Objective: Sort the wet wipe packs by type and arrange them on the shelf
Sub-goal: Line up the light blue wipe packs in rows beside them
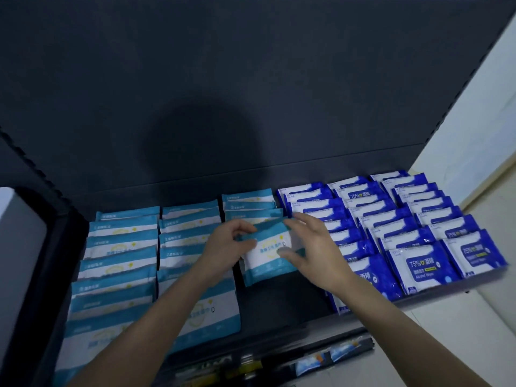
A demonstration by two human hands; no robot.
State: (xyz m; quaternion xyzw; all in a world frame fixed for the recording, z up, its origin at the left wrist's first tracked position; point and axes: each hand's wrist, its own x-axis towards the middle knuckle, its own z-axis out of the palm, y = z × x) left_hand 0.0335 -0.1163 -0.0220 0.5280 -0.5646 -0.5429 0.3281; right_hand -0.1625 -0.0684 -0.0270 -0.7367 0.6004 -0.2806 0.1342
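A teal-and-white wet wipe pack leans in the third teal row, in front of three others standing behind it. My left hand pinches its upper left edge, thumb on the front. My right hand holds its right side, fingers spread over the top corner and thumb against the front. Two full rows of teal packs fill the left of the dark shelf. Three rows of dark blue 75% alcohol wipe packs fill the right.
Bare shelf floor lies in front of the held pack, between the teal and blue rows. The dark back panel rises behind. A white wall is at the right, and a lower shelf edge with price tags sits below.
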